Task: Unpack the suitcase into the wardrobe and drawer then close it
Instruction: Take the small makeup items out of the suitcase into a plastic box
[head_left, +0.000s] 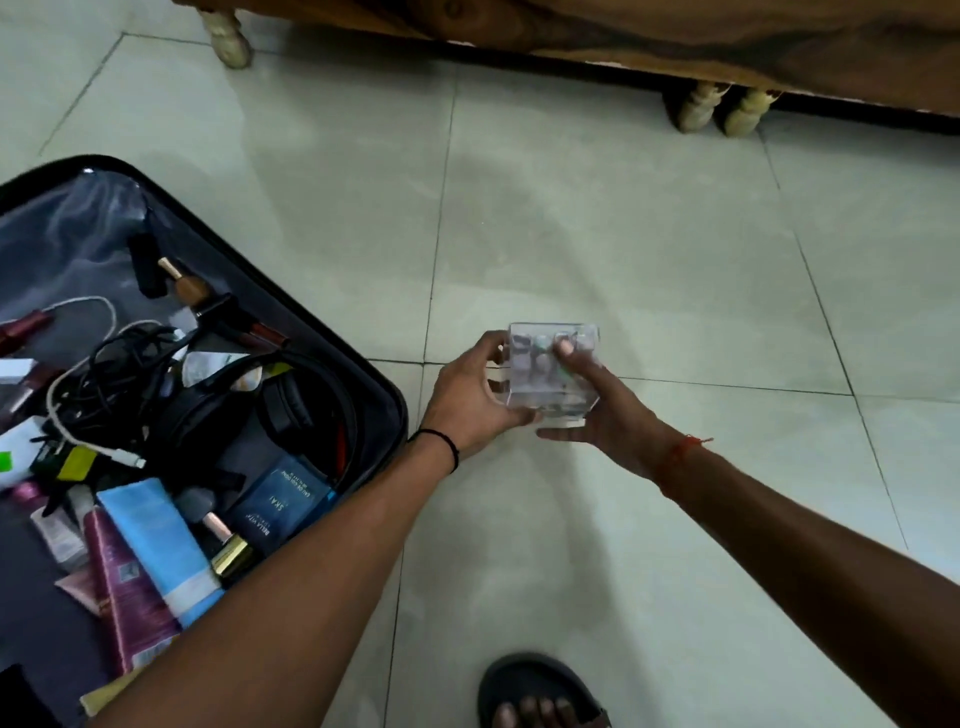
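Suitcase (387, 415) open on floor, cluttered — clear box (553, 374) held above tiles.

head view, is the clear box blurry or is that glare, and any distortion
Head view: the clear box, held by the left hand and right hand, is smeared by motion blur, not glare; soft sheen on the floor tiles; wide-angle bending curves the suitcase edge.

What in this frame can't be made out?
- Clear box, head view: contents blurred, partly covered by the left hand and right hand.
- Suitcase: cut off by the left and bottom edges; left forearm hides its near corner.
- Wardrobe and drawer: out of view.
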